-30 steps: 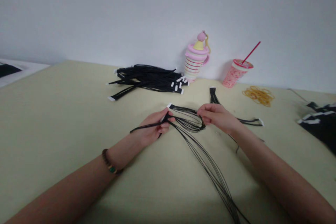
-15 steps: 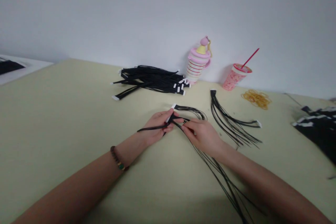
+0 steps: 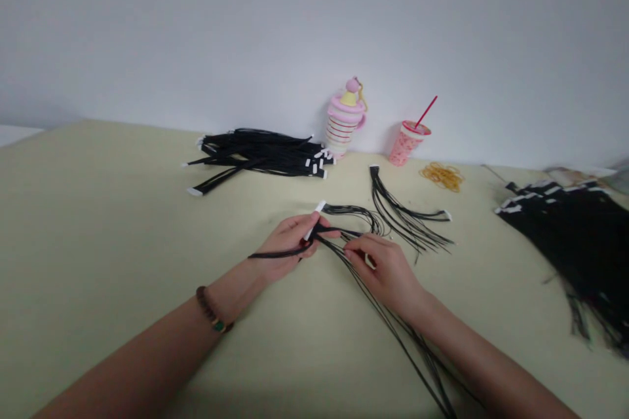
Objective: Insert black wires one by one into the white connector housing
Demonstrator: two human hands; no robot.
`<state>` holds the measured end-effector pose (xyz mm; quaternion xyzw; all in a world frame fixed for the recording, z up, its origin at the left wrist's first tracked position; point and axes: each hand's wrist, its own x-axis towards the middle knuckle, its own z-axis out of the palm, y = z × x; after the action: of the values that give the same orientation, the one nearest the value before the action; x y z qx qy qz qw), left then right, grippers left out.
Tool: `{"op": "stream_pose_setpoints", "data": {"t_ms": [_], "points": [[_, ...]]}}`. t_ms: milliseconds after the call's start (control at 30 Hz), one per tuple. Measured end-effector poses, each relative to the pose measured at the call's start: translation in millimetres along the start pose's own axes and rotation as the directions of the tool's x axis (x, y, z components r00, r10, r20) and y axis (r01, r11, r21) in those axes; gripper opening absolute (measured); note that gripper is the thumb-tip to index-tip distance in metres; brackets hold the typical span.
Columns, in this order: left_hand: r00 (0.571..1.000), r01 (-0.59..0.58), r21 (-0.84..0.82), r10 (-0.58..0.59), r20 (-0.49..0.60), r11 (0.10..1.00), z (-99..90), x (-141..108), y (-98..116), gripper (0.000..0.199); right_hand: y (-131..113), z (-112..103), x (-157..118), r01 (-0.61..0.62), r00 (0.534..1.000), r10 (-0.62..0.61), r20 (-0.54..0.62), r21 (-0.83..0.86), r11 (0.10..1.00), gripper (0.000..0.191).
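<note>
My left hand (image 3: 287, 245) pinches a white connector (image 3: 314, 221) with black wires coming out of it. Some of these wires bend back over the left wrist, others trail to the lower right as a long wire bundle (image 3: 393, 327). To the right, my right hand (image 3: 386, 268) has its thumb and forefinger pressed together on thin black wires of that bundle. Just beyond the hands, a curved bunch of black wires (image 3: 354, 211) ends near the white connector. A separate wire harness (image 3: 393, 204) lies behind my right hand.
A pile of black harnesses (image 3: 260, 154) lies at the back, beside a pink striped cup (image 3: 343, 121). Further right are a pink tumbler (image 3: 407, 144) with a straw and yellow rubber bands (image 3: 442, 177). A large black wire stack (image 3: 565, 229) covers the right side.
The view has turned to the right, so the cups and piles appear further left and more of the right stack shows. My right hand has moved slightly away from the connector along the wires.
</note>
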<state>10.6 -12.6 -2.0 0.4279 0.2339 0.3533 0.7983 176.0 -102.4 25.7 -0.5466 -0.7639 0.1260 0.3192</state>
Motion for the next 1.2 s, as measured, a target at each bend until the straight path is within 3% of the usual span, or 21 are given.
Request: {"op": "stream_pose_setpoints", "data": {"t_ms": [233,433,600,733,967,1200], "points": [[0.998,0.056,-0.079,-0.053,0.036,0.995,-5.4,-11.4,-5.8,0.023,-2.9,-9.0,-8.7,-0.058,0.993,0.058,-0.099,0.006,0.998,0.011],[0.999,0.04,-0.094,-0.043,-0.031,0.995,-4.5,-28.4,-1.0,0.018,-14.4,-9.6,-19.8,-0.047,0.999,0.046,0.006,0.147,0.988,0.011],[0.995,0.064,-0.065,-0.068,-0.068,0.996,1.2,-30.9,1.0,0.022,-21.7,-7.0,-26.7,-0.024,0.999,0.036,-0.036,0.28,0.96,0.009],[0.996,0.069,-0.015,-0.07,-0.054,0.997,2.7,-32.8,-0.8,0.023,-22.4,-5.4,-26.3,-0.11,0.994,0.101,0.042,0.382,0.918,0.013],[0.995,0.094,0.09,-0.09,-0.052,0.991,4.1,-34.4,-2.8,0.028,-21.0,-1.9,-24.7,-0.091,0.995,0.101,-0.015,0.318,0.944,0.013],[0.996,0.071,0.05,-0.067,-0.06,0.996,5.6,-32.1,-4.2,0.028,-18.0,-5.4,-22.0,-0.076,0.994,0.094,-0.048,0.292,0.953,0.012]]}}
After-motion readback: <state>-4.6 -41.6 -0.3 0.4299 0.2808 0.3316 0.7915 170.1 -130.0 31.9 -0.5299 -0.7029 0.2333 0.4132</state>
